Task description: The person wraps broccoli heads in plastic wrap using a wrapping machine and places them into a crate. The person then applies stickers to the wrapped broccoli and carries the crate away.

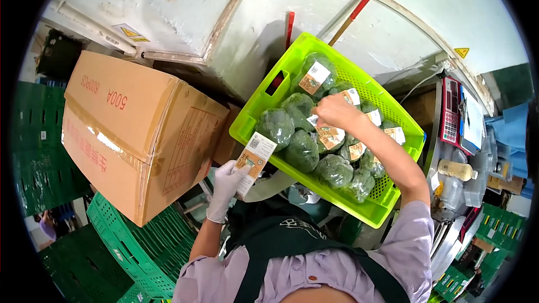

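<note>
My left hand (227, 186), in a white glove, grips a strip of labels (256, 160) beside the near left edge of a lime-green crate (261, 96). Inside the crate lie several wrapped broccoli heads (301, 151); some carry white and brown labels (314, 77). My right hand (336, 111) is bare and reaches over the middle of the crate. Its fingers are pressed together on a label above one broccoli head. Part of that label is hidden under the hand.
A large cardboard box (129, 129) stands left of the crate, above green crates (140, 244). At the right are a red scale (451, 109) and a bottle (457, 170). Two red-ended poles lean behind the lime-green crate. A distant person (48, 225) shows at the far left.
</note>
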Demonstrator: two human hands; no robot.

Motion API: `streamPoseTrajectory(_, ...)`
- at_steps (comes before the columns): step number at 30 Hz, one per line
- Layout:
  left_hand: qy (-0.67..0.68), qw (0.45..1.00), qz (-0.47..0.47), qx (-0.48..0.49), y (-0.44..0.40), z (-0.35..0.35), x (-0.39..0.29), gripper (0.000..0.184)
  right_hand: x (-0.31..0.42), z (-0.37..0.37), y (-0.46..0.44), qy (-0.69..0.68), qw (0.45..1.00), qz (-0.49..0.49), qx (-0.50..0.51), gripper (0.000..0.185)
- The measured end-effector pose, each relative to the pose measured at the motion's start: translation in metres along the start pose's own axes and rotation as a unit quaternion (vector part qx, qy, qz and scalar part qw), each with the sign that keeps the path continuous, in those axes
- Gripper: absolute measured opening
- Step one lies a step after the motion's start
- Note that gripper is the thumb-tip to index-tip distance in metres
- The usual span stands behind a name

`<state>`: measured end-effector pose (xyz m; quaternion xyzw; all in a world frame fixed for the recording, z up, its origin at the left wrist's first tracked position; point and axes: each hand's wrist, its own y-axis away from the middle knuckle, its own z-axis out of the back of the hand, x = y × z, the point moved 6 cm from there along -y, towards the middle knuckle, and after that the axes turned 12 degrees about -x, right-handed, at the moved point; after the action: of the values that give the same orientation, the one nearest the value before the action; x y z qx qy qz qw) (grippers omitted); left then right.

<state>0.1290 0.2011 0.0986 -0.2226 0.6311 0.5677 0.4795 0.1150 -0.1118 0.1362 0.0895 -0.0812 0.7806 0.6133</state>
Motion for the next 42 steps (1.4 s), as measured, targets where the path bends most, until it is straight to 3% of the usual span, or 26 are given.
streamPoseTrajectory(2, -0.029, 1.000, -0.004, -0.002, -0.001, 0.000, 0.004, 0.021, 0.007, -0.021, -0.024, 0.037, 0.994, 0.056, 0.082, 0.025)
streamPoseTrajectory(6, -0.023, 1.000, 0.014, -0.016, 0.001, -0.001, 0.009, 0.023, 0.002, -0.049, -0.055, 0.043, 0.990, 0.074, 0.111, 0.026)
streamPoseTrajectory(13, -0.037, 0.999, 0.029, -0.021, 0.001, 0.004, 0.017, 0.022, -0.008, -0.087, -0.068, 0.096, 0.975, 0.017, 0.200, 0.026)
streamPoseTrajectory(16, -0.028, 0.998, 0.041, -0.024, 0.002, 0.003, 0.015, 0.022, 0.001, -0.077, -0.062, 0.194, 0.968, 0.025, 0.154, 0.021)
streamPoseTrajectory(18, -0.036, 0.998, 0.037, -0.026, 0.001, 0.004, 0.016, 0.022, 0.015, -0.043, -0.055, 0.181, 0.972, 0.090, -0.117, 0.022)
streamPoseTrajectory(19, -0.042, 0.998, 0.031, -0.028, 0.000, 0.004, 0.017, 0.022, 0.021, -0.041, -0.047, 0.111, 0.970, 0.139, -0.166, 0.025)
streamPoseTrajectory(22, -0.030, 0.999, 0.026, -0.027, 0.002, 0.003, 0.010, 0.021, 0.040, -0.043, -0.021, 0.031, 0.951, 0.248, -0.180, 0.050)
streamPoseTrajectory(25, -0.049, 0.998, 0.028, -0.026, 0.001, 0.004, 0.016, 0.021, 0.001, -0.086, -0.011, -0.003, 0.956, 0.260, -0.137, 0.066)
streamPoseTrajectory(28, -0.070, 0.997, 0.029, -0.026, 0.004, 0.003, 0.012, 0.021, -0.012, -0.108, -0.012, 0.005, 0.949, 0.280, -0.147, 0.071)
streamPoseTrajectory(34, -0.063, 0.998, -0.004, 0.004, 0.012, -0.017, 0.001, 0.021, -0.011, -0.110, -0.011, 0.013, 0.951, 0.258, -0.169, 0.061)
streamPoseTrajectory(38, -0.061, 0.997, -0.031, 0.041, 0.028, -0.035, -0.011, 0.023, 0.018, -0.087, 0.005, 0.047, 0.957, 0.214, -0.191, 0.053)
streamPoseTrajectory(39, -0.063, 0.996, -0.034, 0.046, 0.031, -0.039, -0.010, 0.023, 0.021, -0.064, 0.014, -0.110, 0.966, 0.048, -0.229, 0.051)
streamPoseTrajectory(40, -0.087, 0.992, -0.071, 0.057, 0.036, -0.044, -0.012, 0.023, 0.020, -0.050, 0.030, -0.261, 0.923, -0.121, -0.256, 0.048)
streamPoseTrajectory(41, -0.111, 0.986, -0.108, 0.069, 0.040, -0.049, -0.013, 0.024, 0.021, -0.052, 0.049, -0.416, 0.854, -0.256, -0.180, 0.042)
streamPoseTrajectory(42, -0.135, 0.977, -0.145, 0.081, 0.045, -0.053, -0.015, 0.024, 0.040, -0.055, 0.072, -0.725, 0.600, -0.314, -0.126, 0.038)
